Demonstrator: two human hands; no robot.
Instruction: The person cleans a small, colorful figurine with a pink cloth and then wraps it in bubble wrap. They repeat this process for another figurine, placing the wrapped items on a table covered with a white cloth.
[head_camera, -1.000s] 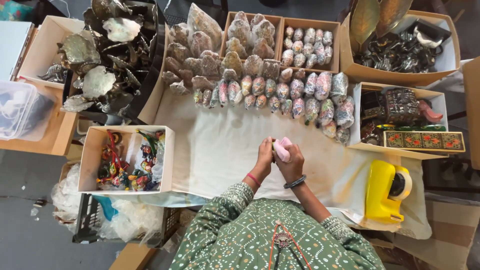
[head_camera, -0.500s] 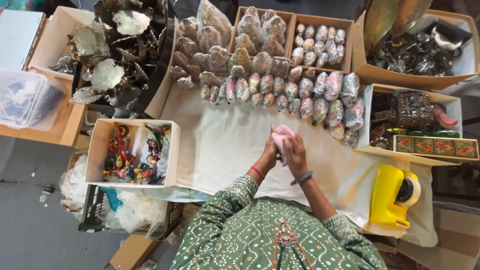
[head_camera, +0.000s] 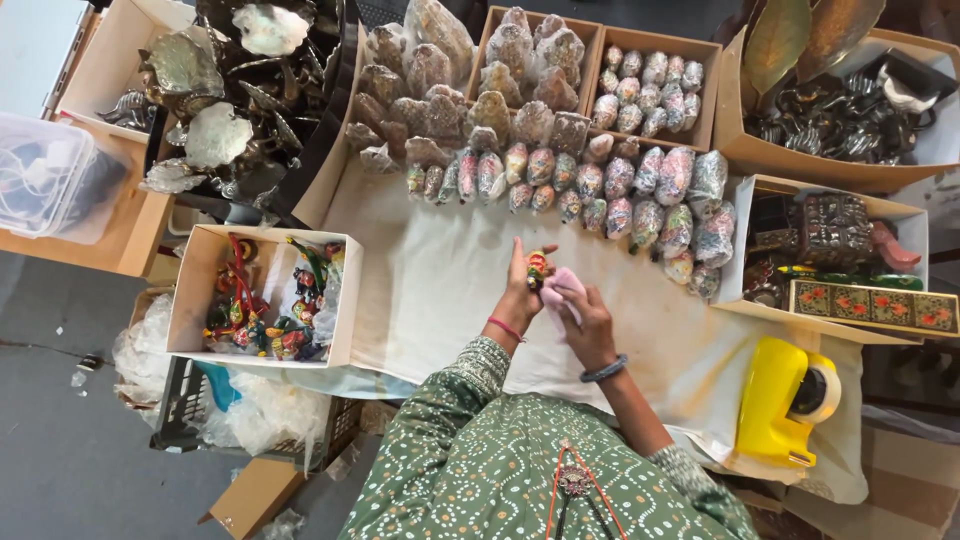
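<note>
left hand (head_camera: 521, 285) hides most of the small painted figurine (head_camera: 538, 268).

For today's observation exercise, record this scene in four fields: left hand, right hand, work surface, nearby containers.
left hand: the left hand holds a small colourful figurine
right hand: the right hand presses a pink cloth against the figurine
work surface: cream sheet with rows of wrapped pieces at its far edge
nearby containers: white box of painted figurines on the left; yellow tape dispenser on the right
</note>
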